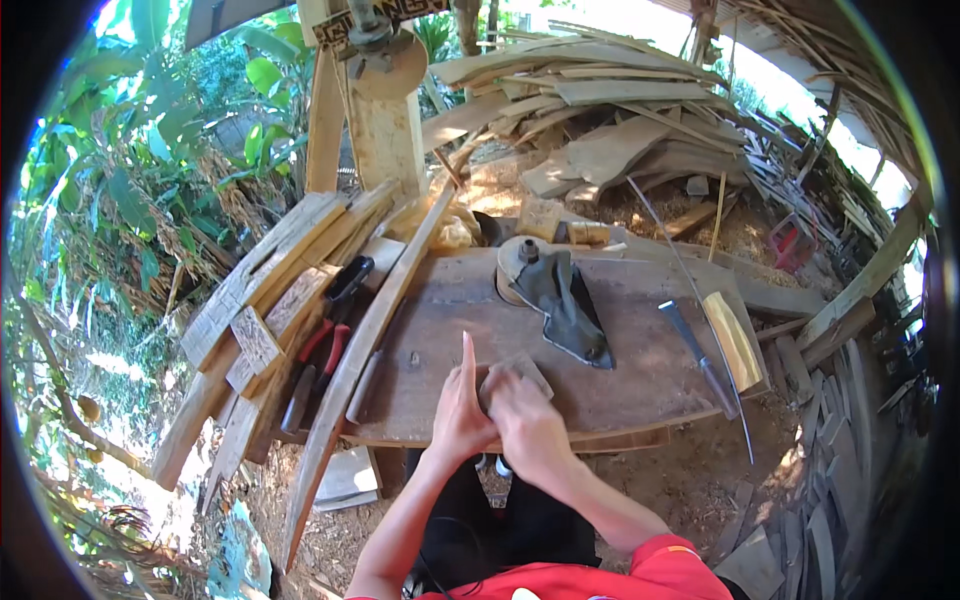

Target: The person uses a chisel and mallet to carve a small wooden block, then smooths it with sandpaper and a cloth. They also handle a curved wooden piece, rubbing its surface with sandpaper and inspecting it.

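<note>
My left hand (462, 412) is over the front edge of the brown wooden workbench (450, 300), one digit pointing straight up and the other fingers curled inward. Against it, my right hand (527, 412) bends its fingers over, slightly smeared by motion. A small flat grey-brown piece (533, 373) shows beyond the right fingers; its kind is unclear, and most of what lies between the hands is hidden. Farther back, a dark cloth-like piece (565, 305) drapes over a round disc (510, 268) with a metal spindle. To the right lies a dark-handled blade tool (700, 355).
Long wooden slats (375, 325) and rough blocks (257, 345) crowd the bench's left side, beside red-handled pliers (328, 350). At the right, a thin rod (690, 268) reaches past a yellowish wood piece (733, 340). Stacked boards (620, 150) fill the back; a grinding disc (395, 68) hangs above.
</note>
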`<state>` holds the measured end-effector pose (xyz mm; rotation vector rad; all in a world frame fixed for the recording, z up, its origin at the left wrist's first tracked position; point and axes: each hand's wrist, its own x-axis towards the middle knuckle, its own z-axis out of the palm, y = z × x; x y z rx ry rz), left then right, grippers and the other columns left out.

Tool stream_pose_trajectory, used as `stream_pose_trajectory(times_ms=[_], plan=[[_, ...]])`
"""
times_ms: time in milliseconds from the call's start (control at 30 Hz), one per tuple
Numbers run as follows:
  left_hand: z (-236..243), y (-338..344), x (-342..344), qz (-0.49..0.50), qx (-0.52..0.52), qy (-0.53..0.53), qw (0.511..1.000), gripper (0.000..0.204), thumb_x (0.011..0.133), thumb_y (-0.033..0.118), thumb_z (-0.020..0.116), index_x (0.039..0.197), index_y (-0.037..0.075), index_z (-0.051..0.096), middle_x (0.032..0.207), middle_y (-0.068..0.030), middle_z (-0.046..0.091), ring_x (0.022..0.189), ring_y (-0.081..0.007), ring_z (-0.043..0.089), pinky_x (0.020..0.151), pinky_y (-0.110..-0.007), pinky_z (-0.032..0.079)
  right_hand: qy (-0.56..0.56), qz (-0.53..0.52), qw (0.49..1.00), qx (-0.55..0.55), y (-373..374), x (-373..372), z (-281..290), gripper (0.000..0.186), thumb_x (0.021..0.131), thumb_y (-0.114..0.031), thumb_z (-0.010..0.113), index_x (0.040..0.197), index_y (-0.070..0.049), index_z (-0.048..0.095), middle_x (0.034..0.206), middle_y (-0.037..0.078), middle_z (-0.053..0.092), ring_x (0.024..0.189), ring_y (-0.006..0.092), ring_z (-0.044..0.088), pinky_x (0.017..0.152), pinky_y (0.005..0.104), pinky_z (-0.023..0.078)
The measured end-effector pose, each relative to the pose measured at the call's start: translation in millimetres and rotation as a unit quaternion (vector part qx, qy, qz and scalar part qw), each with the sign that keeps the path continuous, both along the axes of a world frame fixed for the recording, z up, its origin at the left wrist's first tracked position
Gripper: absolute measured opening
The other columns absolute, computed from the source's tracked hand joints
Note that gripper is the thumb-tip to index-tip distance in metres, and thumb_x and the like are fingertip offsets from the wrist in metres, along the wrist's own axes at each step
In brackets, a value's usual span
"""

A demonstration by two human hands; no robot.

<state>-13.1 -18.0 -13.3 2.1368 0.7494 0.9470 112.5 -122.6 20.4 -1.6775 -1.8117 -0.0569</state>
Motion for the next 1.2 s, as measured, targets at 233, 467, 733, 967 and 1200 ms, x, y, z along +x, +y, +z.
stream_pose_trajectory(times_ms=[233, 467, 733, 967, 1200], plan=[[3, -4, 3, -0.001, 0.031, 0.020, 0.999, 0.134, 0.070, 0.026, 0.091, 0.169, -0.007, 0.008, 0.129, -0.0274, 0.064, 0.122, -0.0452, 0.060, 0.109, -0.050, 0.048, 0.008, -0.072, 0.997, -0.029, 7, 7, 11, 0.037, 0.102, -0.014, 0.063, 0.134, 0.006, 0.068, 0.142, 0.023, 0.067, 0.139, 0.0370, 0.059, 0.116, 0.0476, 0.047], [7, -5, 5, -0.008, 0.084, 0.054, 0.995, 0.107, 0.072, 0.040, 0.093, 0.155, -0.007, 0.046, 0.135, -0.0235, 0.060, 0.128, -0.0429, 0.057, 0.113, -0.052, 0.046, 0.091, -0.034, 0.995, 0.000, 4, 26, 7, 0.036, 0.106, -0.010, 0.059, 0.137, 0.005, 0.068, 0.144, 0.023, 0.066, 0.142, 0.0395, 0.057, 0.119, 0.0469, 0.045], [13, -7, 7, 0.002, 0.047, 0.052, 0.998, 0.095, 0.068, 0.041, 0.095, 0.142, -0.004, 0.058, 0.135, -0.0206, 0.062, 0.128, -0.0412, 0.058, 0.112, -0.050, 0.047, 0.259, -0.053, 0.964, 0.021, 4, 36, -9, 0.038, 0.112, -0.013, 0.053, 0.143, 0.006, 0.063, 0.145, 0.025, 0.066, 0.136, 0.0374, 0.063, 0.115, 0.0428, 0.048], [13, -6, 5, -0.001, 0.039, 0.044, 0.998, 0.094, 0.069, 0.042, 0.096, 0.142, -0.004, 0.058, 0.135, -0.0212, 0.062, 0.127, -0.0410, 0.059, 0.111, -0.050, 0.047, 0.364, -0.069, 0.929, -0.005, -1, 35, -10, 0.039, 0.114, -0.015, 0.050, 0.144, 0.007, 0.061, 0.140, 0.028, 0.068, 0.132, 0.0387, 0.067, 0.110, 0.0416, 0.051], [12, -6, 5, -0.003, 0.038, 0.047, 0.998, 0.096, 0.071, 0.042, 0.095, 0.145, -0.005, 0.057, 0.136, -0.0216, 0.062, 0.127, -0.0411, 0.059, 0.112, -0.050, 0.047, 0.367, -0.077, 0.927, 0.009, 1, 33, -14, 0.040, 0.115, -0.018, 0.049, 0.144, 0.005, 0.062, 0.135, 0.027, 0.071, 0.126, 0.0367, 0.071, 0.105, 0.0415, 0.053]])
